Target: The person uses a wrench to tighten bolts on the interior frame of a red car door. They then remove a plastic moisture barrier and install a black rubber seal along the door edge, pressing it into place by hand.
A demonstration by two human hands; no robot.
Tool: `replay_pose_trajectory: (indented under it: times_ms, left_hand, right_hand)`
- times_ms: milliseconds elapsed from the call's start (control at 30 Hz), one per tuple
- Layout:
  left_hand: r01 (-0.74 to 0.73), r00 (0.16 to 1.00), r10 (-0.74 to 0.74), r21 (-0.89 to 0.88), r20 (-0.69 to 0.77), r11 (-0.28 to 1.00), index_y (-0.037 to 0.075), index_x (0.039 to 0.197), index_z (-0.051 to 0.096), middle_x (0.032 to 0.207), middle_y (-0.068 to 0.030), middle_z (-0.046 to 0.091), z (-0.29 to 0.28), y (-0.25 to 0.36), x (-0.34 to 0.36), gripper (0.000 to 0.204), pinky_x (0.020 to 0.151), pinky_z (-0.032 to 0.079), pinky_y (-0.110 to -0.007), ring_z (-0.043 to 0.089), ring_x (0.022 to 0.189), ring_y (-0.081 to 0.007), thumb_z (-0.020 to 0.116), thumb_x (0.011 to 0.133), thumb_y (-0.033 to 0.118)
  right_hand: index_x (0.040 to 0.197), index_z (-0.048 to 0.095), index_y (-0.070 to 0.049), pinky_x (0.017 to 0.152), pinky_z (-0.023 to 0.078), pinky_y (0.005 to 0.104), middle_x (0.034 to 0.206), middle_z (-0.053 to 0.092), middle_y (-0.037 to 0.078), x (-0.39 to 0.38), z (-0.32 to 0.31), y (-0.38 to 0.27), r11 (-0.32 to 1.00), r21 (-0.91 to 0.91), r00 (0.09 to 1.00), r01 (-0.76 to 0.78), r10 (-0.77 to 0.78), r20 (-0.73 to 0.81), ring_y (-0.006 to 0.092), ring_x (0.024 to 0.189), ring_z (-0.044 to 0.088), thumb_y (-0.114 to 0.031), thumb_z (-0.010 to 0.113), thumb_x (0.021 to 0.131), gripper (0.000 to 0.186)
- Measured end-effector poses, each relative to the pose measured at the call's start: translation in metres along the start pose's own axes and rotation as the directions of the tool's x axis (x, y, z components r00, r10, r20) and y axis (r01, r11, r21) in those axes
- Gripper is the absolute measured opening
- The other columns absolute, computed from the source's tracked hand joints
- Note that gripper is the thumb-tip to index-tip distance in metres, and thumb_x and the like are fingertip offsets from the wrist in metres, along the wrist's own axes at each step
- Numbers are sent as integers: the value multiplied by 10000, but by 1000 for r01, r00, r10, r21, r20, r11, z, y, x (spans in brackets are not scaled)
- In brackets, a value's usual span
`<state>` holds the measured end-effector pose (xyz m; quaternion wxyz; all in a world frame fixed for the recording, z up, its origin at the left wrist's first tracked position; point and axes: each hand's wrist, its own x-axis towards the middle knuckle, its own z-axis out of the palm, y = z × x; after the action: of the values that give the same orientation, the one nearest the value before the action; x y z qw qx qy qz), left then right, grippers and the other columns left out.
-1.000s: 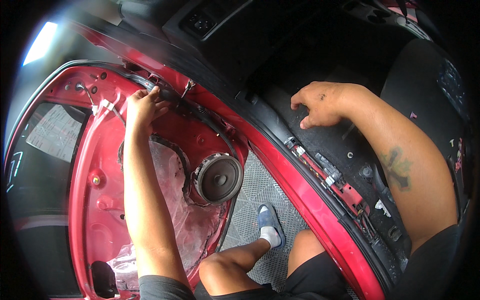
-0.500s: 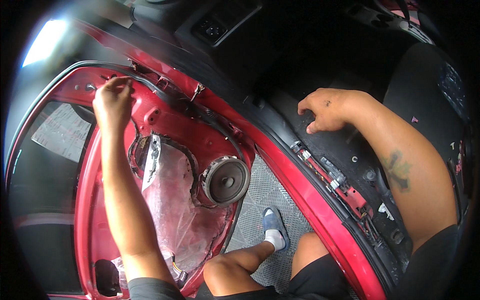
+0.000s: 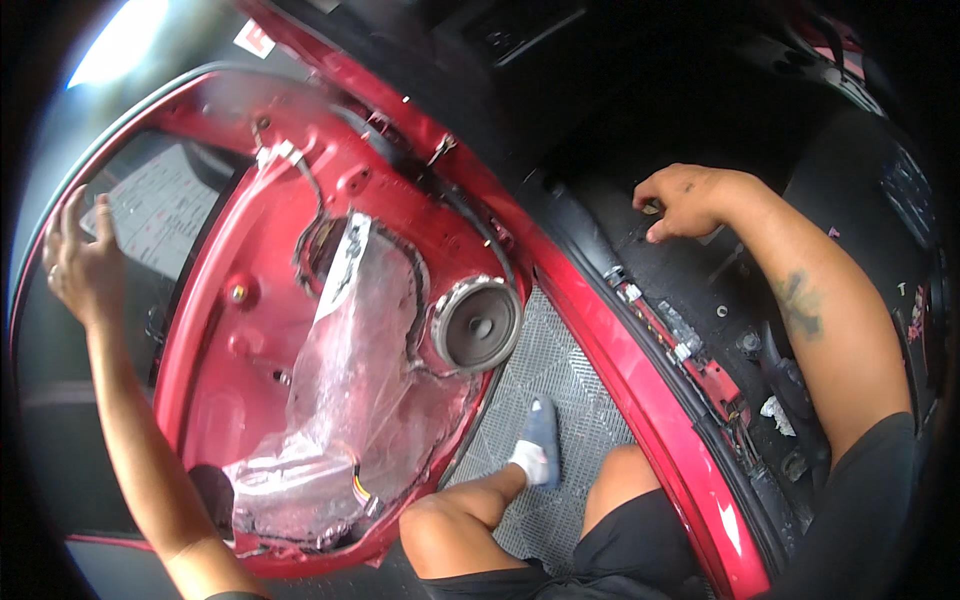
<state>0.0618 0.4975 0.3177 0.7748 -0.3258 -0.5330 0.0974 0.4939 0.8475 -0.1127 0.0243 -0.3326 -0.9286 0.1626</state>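
Observation:
A red car door (image 3: 290,330) with its trim panel off stands swung out at my left. My left hand (image 3: 85,265) is open, fingers spread, over the window glass (image 3: 75,350) by the outer edge of the door frame. Whether it touches the frame I cannot tell. A ring shows on one finger. My right hand (image 3: 690,205) hangs over the dark car floor inside the doorway, fingers curled in. A small pale yellowish thing (image 3: 652,208) shows between its thumb and fingers, too small to name.
A round speaker (image 3: 478,325), clear plastic sheeting (image 3: 350,390) and a loose wire connector (image 3: 370,503) are on the door. Along the red sill (image 3: 640,410) runs exposed wiring (image 3: 685,350). My foot in a blue slipper (image 3: 543,440) rests on grey floor grating (image 3: 575,370).
My left hand has left the door's upper front corner, moved outward to the window's outer edge and spread its fingers. My right hand stays over the car floor. The view has shifted.

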Motion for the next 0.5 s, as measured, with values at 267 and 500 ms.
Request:
replay_pose_trajectory:
  times_ms: [267,500]
  left_hand:
    - [31,997,-18,-184,73,982,177,1490,646,1497,-136,659,-31,-161,-42,507,1173,453,-466,606,1403,-367,570,1103,495]
    - [157,919,32,-442,392,883,24,1257,729,1239,-152,736,-58,-166,-233,248,1052,518,-446,681,1205,-342,663,1083,187]
  right_hand:
    - [1423,677,-53,970,585,417,1150,787,166,-27,-12,-38,985,172,994,11,-29,105,306,1101,755,-290,853,909,592]
    - [1430,664,-48,1000,576,425,1173,791,173,-27,0,-98,984,164,988,-65,41,146,322,1126,750,-274,849,910,596]
